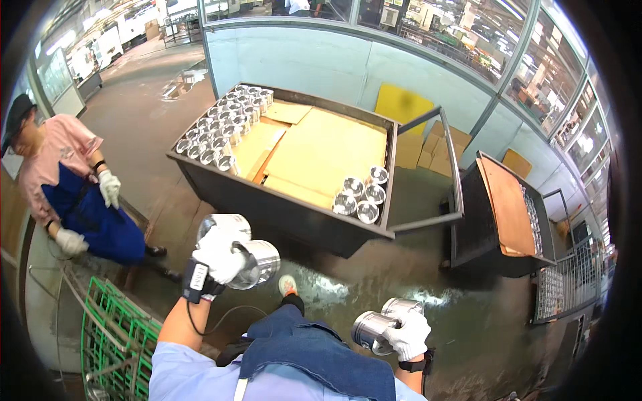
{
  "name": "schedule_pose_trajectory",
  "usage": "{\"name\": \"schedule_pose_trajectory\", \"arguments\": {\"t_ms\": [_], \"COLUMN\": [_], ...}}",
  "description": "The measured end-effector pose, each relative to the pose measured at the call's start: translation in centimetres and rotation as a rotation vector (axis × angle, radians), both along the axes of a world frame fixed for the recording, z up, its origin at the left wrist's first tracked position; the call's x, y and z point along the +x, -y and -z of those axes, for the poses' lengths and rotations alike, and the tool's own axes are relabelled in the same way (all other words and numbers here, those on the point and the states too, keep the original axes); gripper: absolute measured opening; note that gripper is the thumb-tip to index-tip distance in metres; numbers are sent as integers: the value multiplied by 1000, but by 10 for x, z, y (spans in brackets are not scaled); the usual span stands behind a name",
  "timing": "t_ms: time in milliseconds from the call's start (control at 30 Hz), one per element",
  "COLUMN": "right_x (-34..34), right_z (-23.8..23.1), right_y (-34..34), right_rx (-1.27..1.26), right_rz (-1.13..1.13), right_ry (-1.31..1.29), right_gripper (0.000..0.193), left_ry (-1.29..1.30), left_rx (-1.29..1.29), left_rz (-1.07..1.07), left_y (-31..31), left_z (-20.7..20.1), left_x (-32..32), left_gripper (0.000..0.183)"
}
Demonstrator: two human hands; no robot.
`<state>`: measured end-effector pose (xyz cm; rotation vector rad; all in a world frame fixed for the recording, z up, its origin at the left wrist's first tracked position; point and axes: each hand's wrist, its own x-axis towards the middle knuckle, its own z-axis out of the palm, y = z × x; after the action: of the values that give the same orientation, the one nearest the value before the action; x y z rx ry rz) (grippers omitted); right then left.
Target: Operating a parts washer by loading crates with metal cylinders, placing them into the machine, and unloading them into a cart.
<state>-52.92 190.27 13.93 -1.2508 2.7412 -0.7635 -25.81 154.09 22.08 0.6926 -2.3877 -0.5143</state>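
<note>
My left hand point(223, 259), in a white glove, is closed on two shiny metal pistons. One piston point(262, 264) sticks out to the right of the glove, its hollow side partly showing; the other piston point(221, 223) lies above the fingers. Lower right, my gloved right hand point(409, 335) also grips two pistons, one point(370, 330) to the left of the fingers and another point(402, 307) behind them. Both hands are in front of a dark metal cart point(281, 212). Rows of pistons point(221, 127) stand along its left side, and several more pistons point(366, 194) fill its near right corner.
Cardboard sheets point(334, 144) cover the cart's middle. Its handle frame point(455, 167) juts right, towards a second cart point(478, 234). A co-worker point(73, 180) in a blue apron stands at left, above a green rack point(110, 334). The floor point(328, 287) looks wet.
</note>
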Motion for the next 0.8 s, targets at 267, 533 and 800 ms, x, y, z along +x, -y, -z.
{"name": "schedule_pose_trajectory", "arguments": {"t_ms": [267,533,800], "right_x": [-83,-147,-174], "right_z": [-26,10,101], "right_y": [191,393,521], "right_rx": [-72,157,691], "right_rz": [-179,-446,-745], "right_ry": [-209,-335,-376], "right_gripper": [11,15,40], "left_ry": [406,705,638], "left_rx": [79,75,404], "left_rz": [213,169,83], "left_y": [155,244,276], "left_z": [38,102,168], "left_x": [-129,-227,-291], "left_gripper": [12,15,26]}}
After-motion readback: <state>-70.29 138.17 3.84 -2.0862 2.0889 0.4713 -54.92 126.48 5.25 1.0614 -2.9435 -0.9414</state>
